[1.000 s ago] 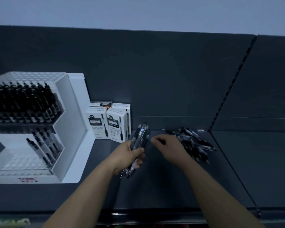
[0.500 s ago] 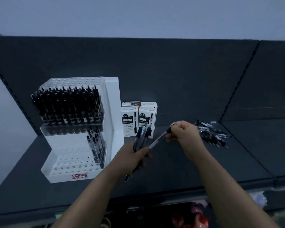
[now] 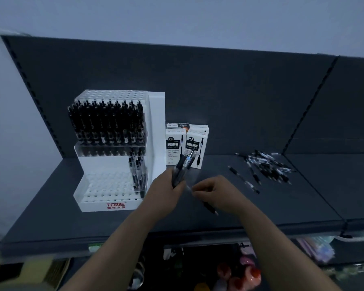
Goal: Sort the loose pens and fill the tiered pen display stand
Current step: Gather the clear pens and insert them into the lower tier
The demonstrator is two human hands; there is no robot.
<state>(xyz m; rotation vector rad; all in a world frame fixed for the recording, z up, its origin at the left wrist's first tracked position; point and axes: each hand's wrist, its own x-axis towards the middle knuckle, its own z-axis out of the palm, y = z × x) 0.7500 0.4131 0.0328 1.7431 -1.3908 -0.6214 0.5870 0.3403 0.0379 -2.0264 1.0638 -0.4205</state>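
Near the middle of the frame the left hand [image 3: 166, 194] was curled round a bundle of pens [image 3: 184, 163], their upper ends fanning up in front of the pen boxes [image 3: 194, 141]. Just to its right, the right hand [image 3: 216, 196] pinched a single pen [image 3: 209, 207], whose dark end stuck out below the hand toward the lower right. A second before, that hand had been reaching at the edge of the loose pens [image 3: 267, 164] on the right of the shelf [image 3: 105, 223]; half a second before, it had lifted one pen and held it up toward the bundle. By this moment it had dropped lower and drawn in close to the left hand, though blur hid whether the two hands touched. The view had also swung, so the tiered display stand [image 3: 156, 114] sat further in from the left of the frame. Its top tier was packed with black pens, a few stood at the right end of the tier below, and many holes showed in front. Judging by this, one more pen had been picked from the pile and was being joined to the bundle, so gathering was under way and filling the stand was largely not yet done
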